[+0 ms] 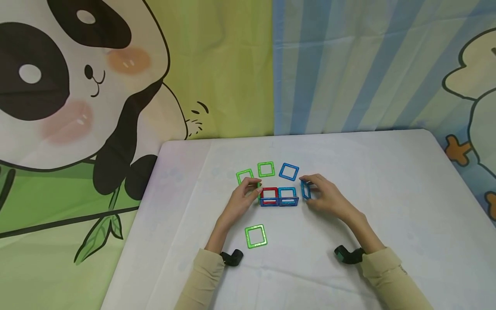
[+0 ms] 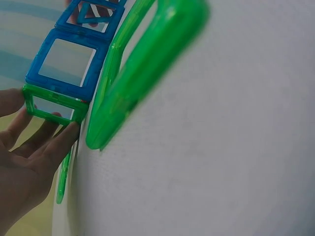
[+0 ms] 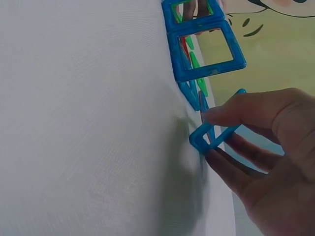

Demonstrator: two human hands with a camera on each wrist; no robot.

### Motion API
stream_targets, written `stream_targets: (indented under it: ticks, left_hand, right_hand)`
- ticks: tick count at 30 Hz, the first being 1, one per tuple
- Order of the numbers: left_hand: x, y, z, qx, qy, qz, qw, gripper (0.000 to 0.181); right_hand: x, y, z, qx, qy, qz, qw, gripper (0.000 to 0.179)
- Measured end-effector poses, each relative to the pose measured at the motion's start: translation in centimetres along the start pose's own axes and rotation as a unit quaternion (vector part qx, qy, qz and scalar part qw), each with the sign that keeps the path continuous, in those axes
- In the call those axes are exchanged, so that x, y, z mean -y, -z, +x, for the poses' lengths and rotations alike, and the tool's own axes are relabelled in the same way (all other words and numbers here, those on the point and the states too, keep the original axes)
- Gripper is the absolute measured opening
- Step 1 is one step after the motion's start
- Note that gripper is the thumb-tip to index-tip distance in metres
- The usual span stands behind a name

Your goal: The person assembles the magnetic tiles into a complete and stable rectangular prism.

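Item: counter (image 1: 387, 206), covered in a white cloth, with magnetic square frames laid out near its middle.

Item: small structure (image 1: 279, 197) of upright frames at the centre of the group. It is made of a red frame (image 1: 269, 193), a light blue frame (image 1: 287, 193) beside it at 3 o'clock, and dark blue frames along the near side.

Item: left hand (image 1: 244, 201), at 9 o'clock of the structure. Its fingers (image 2: 54, 142) are nearly straight and hold an upright green frame (image 2: 51, 107) against the structure's left end; in the left wrist view thumb and fingers pinch this frame.

Item: right hand (image 1: 327, 196), at 3 o'clock of the structure. Thumb and fingers (image 3: 236, 115) pinch a dark blue frame (image 1: 305, 189), standing on edge on the cloth, just beside the structure's right end. Whether it touches the structure cannot be told.

Item: loose frames lying flat on the counter. One green frame (image 1: 245, 176) at 10 o'clock of the structure, partly under the left hand. A second green frame (image 1: 265, 169) at 12 o'clock. A blue frame (image 1: 289, 171) at 1 o'clock, turned at an angle. A third green frame (image 1: 256, 236) at 7 o'clock, between the forearms, apart from the rest.

Item: beige sleeves (image 1: 381, 269) on both arms, each with a black wrist device (image 1: 348, 255).

Item: printed backdrop behind the counter, a panda (image 1: 69, 77) at 10 o'clock and blue stripes (image 1: 348, 64) at 1 o'clock.
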State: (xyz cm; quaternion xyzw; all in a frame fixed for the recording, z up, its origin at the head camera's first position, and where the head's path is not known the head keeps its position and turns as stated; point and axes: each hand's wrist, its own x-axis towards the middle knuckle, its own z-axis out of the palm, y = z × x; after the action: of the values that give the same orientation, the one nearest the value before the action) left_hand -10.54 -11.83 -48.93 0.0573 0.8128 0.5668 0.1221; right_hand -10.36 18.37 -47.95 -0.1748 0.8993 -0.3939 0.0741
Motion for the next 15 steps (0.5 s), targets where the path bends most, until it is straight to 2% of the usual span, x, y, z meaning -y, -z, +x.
stream_targets:
  ticks: [15]
  left_hand:
    - [0.20, 0.04, 0.05, 0.000, -0.003, -0.001, 1.0000, 0.034]
  right_hand:
    - [-0.31, -0.38, -0.38, 0.011, 0.023, 0.046, 0.9986, 0.067]
